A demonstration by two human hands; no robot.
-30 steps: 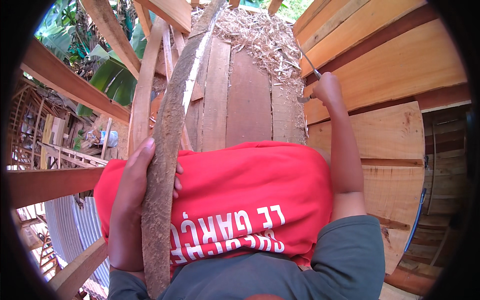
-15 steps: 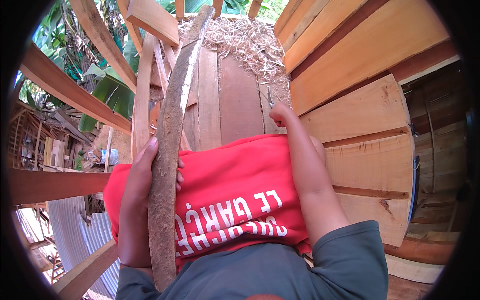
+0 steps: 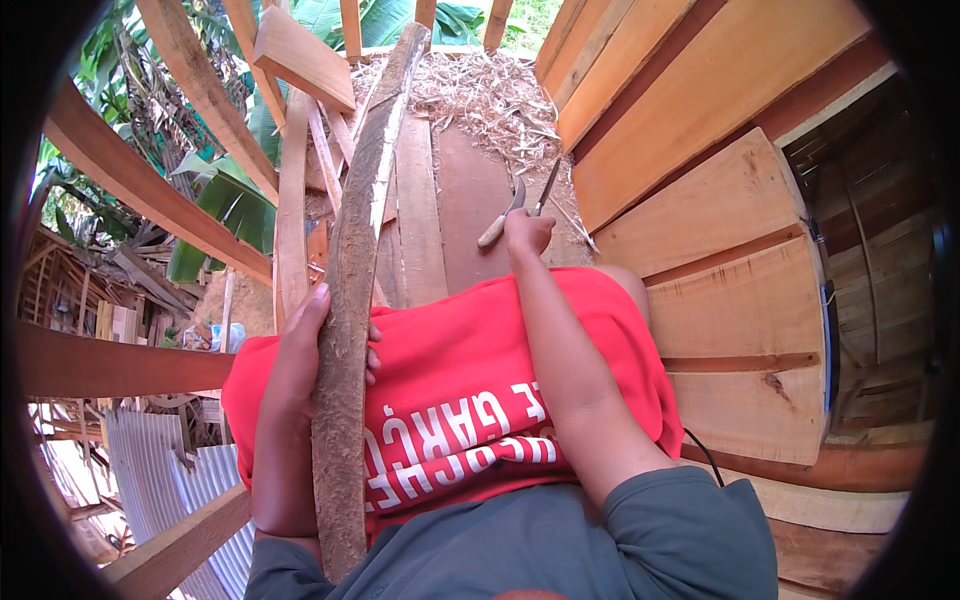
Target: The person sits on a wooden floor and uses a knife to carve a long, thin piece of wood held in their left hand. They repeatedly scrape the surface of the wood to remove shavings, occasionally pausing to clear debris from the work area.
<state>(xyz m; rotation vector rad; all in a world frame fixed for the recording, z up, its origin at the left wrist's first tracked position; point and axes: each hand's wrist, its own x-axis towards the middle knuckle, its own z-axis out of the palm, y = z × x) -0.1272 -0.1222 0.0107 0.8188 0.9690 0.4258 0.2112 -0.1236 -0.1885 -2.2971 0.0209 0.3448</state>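
- Brown, barky wood strip (image 3: 350,250), pale down its right edge, slanting far-to-near on the left.
- Right hand (image 3: 528,234), fisted round a dark-bladed tool (image 3: 547,185), swung left off the plank wall (image 3: 690,130) since a second ago; curved knife (image 3: 491,232) touching it.
- Left hand (image 3: 297,352) clamped round the strip, wood poking out far and near.

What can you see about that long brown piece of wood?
The long piece of wood is narrow and gently curved, with a rough, brown, bark-like face and a whitish strip along its upper right edge. It slants from the dark shirt, across the red cloth, toward the shavings. The left hand curls under it, thumb and fingertips at opposite edges.
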